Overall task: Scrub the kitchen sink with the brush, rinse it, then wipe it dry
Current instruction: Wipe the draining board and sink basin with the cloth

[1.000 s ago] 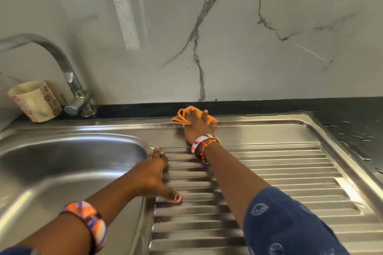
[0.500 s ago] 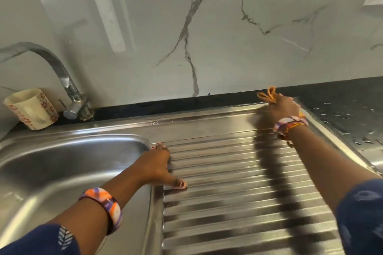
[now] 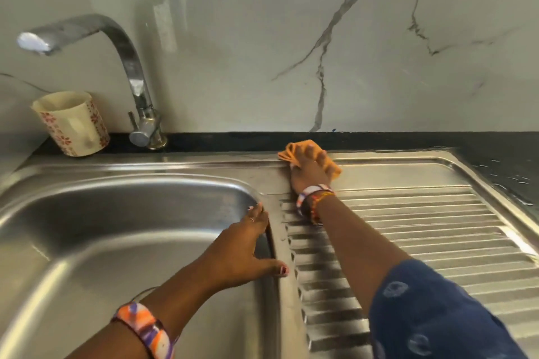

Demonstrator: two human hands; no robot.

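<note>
1. Nearest the camera, the left hand [image 3: 239,251] rests on the ridge between the sink bowl [image 3: 122,242] and the drainboard [image 3: 423,242], fingers straight and spread, thumb out toward the grooves. It holds nothing and looks to be bracing the body.

2. Beyond it, the right hand [image 3: 310,173] presses the orange cloth [image 3: 332,170] flat on the sink's back ledge, just behind the bowl's far right corner. The fingers lie over the cloth, pushing it down rather than pinching it; cloth shows at either side of the hand.

3. The ledge runs left to right along the black tabletop [image 3: 495,154], and that long axis is what the next stroke turns on. Unwiped steel stretches left toward the tap [image 3: 140,114] and right toward the wet tabletop; which way the cloth goes cannot be told.

4. The right hand is the one on the cloth, so the wipe is its job. The left is well short of the ledge.

5. Farthest back, a patterned mug [image 3: 71,124] stands left of the tap. No brush is in view; the task appears to be in its drying step.
</note>
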